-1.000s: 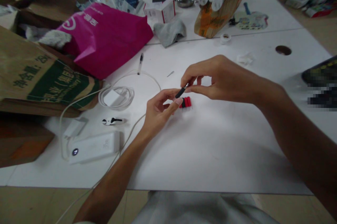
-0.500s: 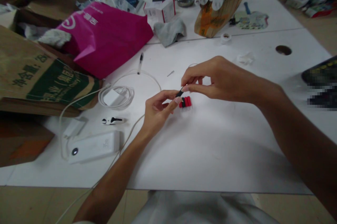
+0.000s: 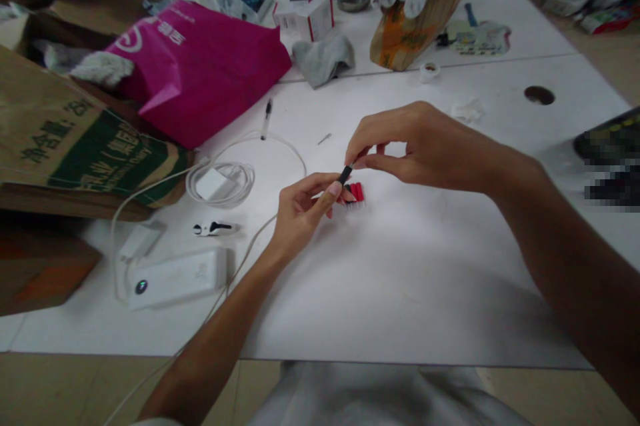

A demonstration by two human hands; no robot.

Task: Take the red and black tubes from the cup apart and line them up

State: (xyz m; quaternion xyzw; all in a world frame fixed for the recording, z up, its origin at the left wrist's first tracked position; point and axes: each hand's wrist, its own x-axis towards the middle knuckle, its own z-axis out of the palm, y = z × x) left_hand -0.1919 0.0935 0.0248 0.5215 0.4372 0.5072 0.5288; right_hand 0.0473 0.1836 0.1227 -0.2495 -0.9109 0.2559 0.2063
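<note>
A small black plug (image 3: 345, 175), a short cylinder, is pinched between the thumb and fingers of my left hand (image 3: 305, 206). My right hand (image 3: 385, 146) closes thumb and fingertips on the plug's upper end, where a bit of metal shows. Just below and right of the plug, a row of red and black plugs (image 3: 357, 193) with thin metal pins lies on the white table (image 3: 400, 266). My left fingers partly cover that row. Beyond the hands lies a thin metal piece (image 3: 325, 139), too small to name.
Left of my hands are a coiled white cable with a charger (image 3: 216, 184), white-and-black clippers (image 3: 215, 229) and a white power bank (image 3: 179, 278). A pen (image 3: 267, 119), a pink bag (image 3: 200, 66), a grey cloth (image 3: 324, 58) and a tape roll (image 3: 429, 71) lie farther back.
My right hand has shifted slightly up, and more of the black plug shows between the hands. My left fingers now cover more of the row of plugs.
</note>
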